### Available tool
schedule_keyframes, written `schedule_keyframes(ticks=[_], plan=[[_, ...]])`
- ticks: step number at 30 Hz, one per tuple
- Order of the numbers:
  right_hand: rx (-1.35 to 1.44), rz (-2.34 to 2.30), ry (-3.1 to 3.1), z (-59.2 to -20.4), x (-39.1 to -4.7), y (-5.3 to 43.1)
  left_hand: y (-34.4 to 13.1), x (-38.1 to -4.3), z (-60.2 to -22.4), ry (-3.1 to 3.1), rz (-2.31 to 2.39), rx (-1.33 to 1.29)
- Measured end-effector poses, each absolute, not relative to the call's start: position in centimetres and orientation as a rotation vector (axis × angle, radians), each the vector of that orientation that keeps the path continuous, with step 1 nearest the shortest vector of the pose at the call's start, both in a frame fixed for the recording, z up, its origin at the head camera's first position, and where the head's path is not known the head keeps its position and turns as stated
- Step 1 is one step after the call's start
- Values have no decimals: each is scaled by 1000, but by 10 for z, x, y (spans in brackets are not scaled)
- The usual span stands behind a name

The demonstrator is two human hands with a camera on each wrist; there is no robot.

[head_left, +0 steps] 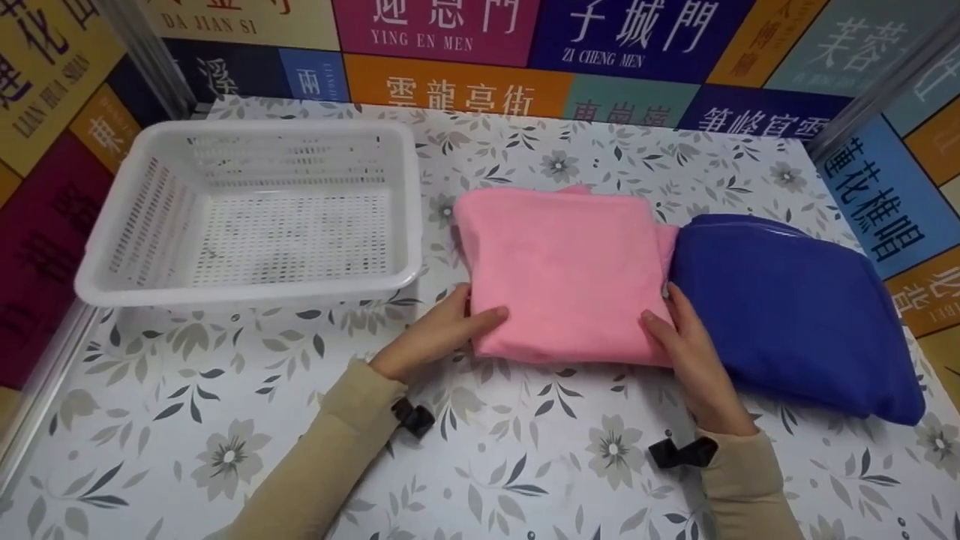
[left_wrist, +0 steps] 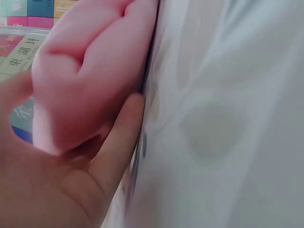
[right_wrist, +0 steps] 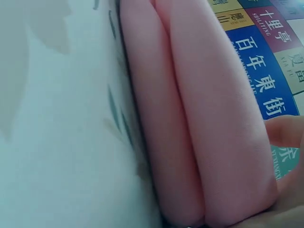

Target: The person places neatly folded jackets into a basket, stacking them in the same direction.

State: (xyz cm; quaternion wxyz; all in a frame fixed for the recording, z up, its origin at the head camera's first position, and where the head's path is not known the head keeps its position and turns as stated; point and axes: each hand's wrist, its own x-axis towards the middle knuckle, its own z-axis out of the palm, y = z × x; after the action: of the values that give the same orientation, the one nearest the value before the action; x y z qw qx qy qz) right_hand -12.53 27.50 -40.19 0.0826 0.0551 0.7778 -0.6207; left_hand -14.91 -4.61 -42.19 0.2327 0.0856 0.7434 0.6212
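Observation:
A folded pink cloth point(head_left: 562, 270) lies on the table in the middle of the head view, its layers stacked thick. My left hand point(head_left: 442, 334) holds its near left corner, thumb on top and fingers at the side. At the near right corner my right hand point(head_left: 697, 367) grips it the same way. In the left wrist view, the thumb and a finger of the left hand point(left_wrist: 57, 185) straddle the rounded fold of the pink cloth point(left_wrist: 90, 99). The right wrist view shows two thick layers of pink cloth point(right_wrist: 218, 123), with part of the right hand point(right_wrist: 290, 190) at their edge.
A white plastic basket point(head_left: 255, 292) with slotted walls stands at the left, nothing inside it. A folded blue cloth point(head_left: 787, 322) lies at the right, against the pink one. The table point(head_left: 525, 480) has a leaf-and-flower cover. Colourful lettered panels point(head_left: 450, 82) enclose the back and sides.

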Motion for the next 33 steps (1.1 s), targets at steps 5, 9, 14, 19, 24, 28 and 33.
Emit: schedule_keyframes(ticks=[5, 9, 14, 19, 24, 28, 33], plan=[[168, -2143, 2146, -408, -123, 272, -41, -149, -422, 1908, 1840, 145], [178, -2376, 2001, -412, -121, 269, -40, -149, -422, 1767, 1953, 69], [288, -2530, 1785, -417, -123, 265, -40, -150, -430, 1465, 2159, 2], [361, -2550, 1563, -423, -126, 266, -43, -151, -442, 1266, 2284, -52], [256, -2539, 1554, -427, -126, 265, -40, -152, -450, 1110, 2372, -59], [158, -2509, 1712, -426, -123, 264, -38, -152, -451, 1081, 2392, -41], [76, -2507, 1732, -422, -120, 263, -39, -151, -452, 1068, 2390, -7]])
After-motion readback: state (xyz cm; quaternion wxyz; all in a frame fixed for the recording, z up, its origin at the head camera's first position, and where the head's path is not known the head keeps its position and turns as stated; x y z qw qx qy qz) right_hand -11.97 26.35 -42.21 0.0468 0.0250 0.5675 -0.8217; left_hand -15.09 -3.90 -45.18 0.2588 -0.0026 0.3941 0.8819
